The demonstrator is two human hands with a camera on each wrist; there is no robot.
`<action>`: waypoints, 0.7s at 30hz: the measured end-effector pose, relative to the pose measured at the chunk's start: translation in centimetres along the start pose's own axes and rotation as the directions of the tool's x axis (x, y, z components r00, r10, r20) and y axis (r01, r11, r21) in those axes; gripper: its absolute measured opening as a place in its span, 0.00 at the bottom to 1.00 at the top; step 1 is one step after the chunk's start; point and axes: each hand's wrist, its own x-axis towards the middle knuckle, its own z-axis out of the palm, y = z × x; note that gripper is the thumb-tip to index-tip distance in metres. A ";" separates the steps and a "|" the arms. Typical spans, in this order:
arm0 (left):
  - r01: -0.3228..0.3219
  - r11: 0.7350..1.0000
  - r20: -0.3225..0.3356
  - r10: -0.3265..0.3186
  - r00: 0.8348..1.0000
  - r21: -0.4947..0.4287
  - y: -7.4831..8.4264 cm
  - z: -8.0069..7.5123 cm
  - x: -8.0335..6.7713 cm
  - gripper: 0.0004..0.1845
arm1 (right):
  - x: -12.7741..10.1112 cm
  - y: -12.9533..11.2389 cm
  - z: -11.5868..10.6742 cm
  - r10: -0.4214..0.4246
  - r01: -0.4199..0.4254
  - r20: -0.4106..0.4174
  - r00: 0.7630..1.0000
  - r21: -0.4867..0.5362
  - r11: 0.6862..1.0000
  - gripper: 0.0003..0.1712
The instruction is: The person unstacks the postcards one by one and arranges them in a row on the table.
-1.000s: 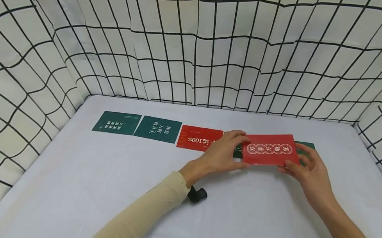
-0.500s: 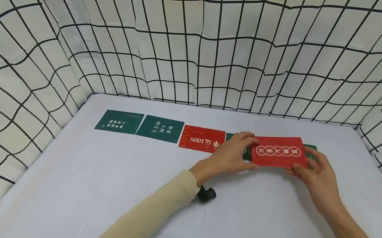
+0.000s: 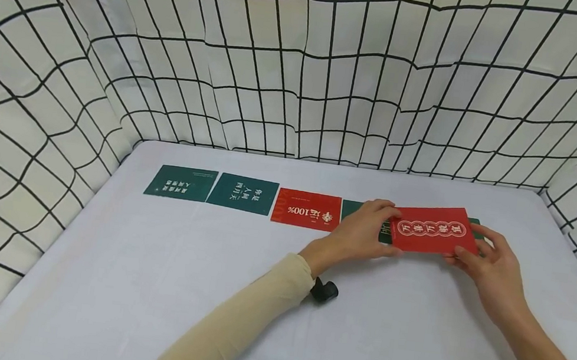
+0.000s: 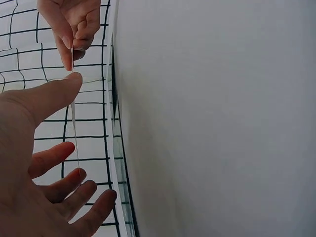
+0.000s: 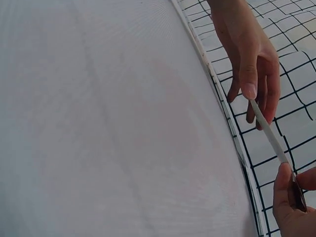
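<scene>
A red card with white lettering is held up between both hands at the right end of a row of cards. My left hand pinches its left end, thumb below and fingers at the upper edge. At the opposite end, my right hand grips the lower right corner. Seen edge-on in the right wrist view, the card is a thin pale strip. Behind it, a green card is partly covered by the left hand, and a further green edge peeks out at the right.
Farther left in the row lie a red card, a green card and another green card, flat on the white tabletop. Black-lined netting over white cloth rises behind and beside the table.
Both hands have shifted a little to the right with the red card, baring more of the green card at its left. The head view also moved slightly. The row's left cards stayed in place.
</scene>
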 end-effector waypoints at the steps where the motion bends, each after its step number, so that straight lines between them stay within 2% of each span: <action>1: -0.001 1.000 0.003 0.001 1.000 0.002 0.1 0.0 0.2 0.41 | 0.0 0.0 -0.1 0.003 -0.003 -0.005 1.000 -0.003 1.000 0.45; 6: -0.010 1.000 0.018 0.010 1.000 0.009 0.8 0.1 0.8 0.40 | 0.2 0.1 -0.9 0.009 -0.009 -0.027 1.000 0.016 1.000 0.45; 21: 0.009 1.000 0.005 -0.009 1.000 0.008 1.8 1.4 2.2 0.39 | 0.5 0.5 -2.4 0.022 -0.017 -0.050 0.999 0.095 0.995 0.45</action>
